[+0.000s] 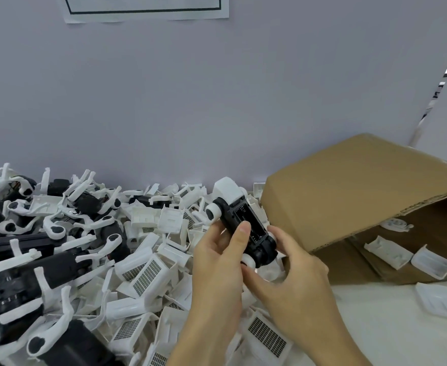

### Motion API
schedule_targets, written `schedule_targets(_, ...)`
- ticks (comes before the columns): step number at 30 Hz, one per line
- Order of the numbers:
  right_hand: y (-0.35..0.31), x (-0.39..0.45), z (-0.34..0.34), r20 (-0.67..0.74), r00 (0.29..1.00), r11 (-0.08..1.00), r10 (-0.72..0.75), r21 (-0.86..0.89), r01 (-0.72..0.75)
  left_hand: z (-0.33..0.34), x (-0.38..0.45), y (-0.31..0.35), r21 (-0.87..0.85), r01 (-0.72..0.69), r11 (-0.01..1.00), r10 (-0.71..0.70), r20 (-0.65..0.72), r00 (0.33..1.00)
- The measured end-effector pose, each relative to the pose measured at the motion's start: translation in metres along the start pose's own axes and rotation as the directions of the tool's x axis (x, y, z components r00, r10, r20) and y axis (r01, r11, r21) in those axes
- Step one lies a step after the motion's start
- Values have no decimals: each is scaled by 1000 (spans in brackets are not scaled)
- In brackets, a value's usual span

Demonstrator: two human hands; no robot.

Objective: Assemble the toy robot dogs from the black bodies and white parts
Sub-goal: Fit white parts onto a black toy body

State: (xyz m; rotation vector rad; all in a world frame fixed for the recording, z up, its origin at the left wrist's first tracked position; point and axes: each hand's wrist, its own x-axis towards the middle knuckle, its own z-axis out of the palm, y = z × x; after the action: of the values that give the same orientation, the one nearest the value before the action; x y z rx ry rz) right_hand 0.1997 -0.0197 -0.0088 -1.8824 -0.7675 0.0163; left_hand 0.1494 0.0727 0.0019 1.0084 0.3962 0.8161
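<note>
Two hands grip one black body [246, 228] above the pile of white parts [148, 270]: left hand [217, 262] curled round it, thumb on its open underside; right hand [291, 276] pinching its near end at a white wheel joint. White head piece fitted at far end. Assembled dogs [27, 260] heaped at table's left edge, cardboard box [349, 186] on its side at right

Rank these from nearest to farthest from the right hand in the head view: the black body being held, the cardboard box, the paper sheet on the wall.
1. The black body: touching the right hand, held between both hands.
2. The cardboard box: lying on its side just right of and behind the hand.
3. The paper sheet: high on the wall, upper left.
</note>
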Motion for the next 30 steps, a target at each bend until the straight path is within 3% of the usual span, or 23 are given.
schedule_targets(3,-4,-2,-3,34,999,997,-26,-67,28,-9,2,3,155,-159,975,147,87,985)
schedule_targets(7,-4,-3,-4,-193,968,984,-159,-108,140,-15,4,0,381,-359,852,300,207,931)
schedule_targets(9,-5,-2,-3,-226,964,986,-137,59,154,-15,3,-4,474,-422,773,326,274,905)
schedule_targets(12,-6,-1,-2,-166,986,933,-16,352,75,-15,1,-7,521,-499,692,307,413,857)
schedule_targets(16,-2,3,-8,-209,977,862,45,502,68,-14,-2,-8,533,-605,592,319,534,783)
schedule_targets(19,0,6,-11,-216,975,854,55,517,66,-13,-3,-7,544,-642,541,345,553,759)
schedule_targets(25,-4,7,-8,-276,959,803,72,586,108,-12,-5,-7,565,-626,537,331,542,773)
schedule_targets(30,-2,8,-13,-119,992,786,35,617,47,-8,-7,-7,599,-586,546,331,488,808)
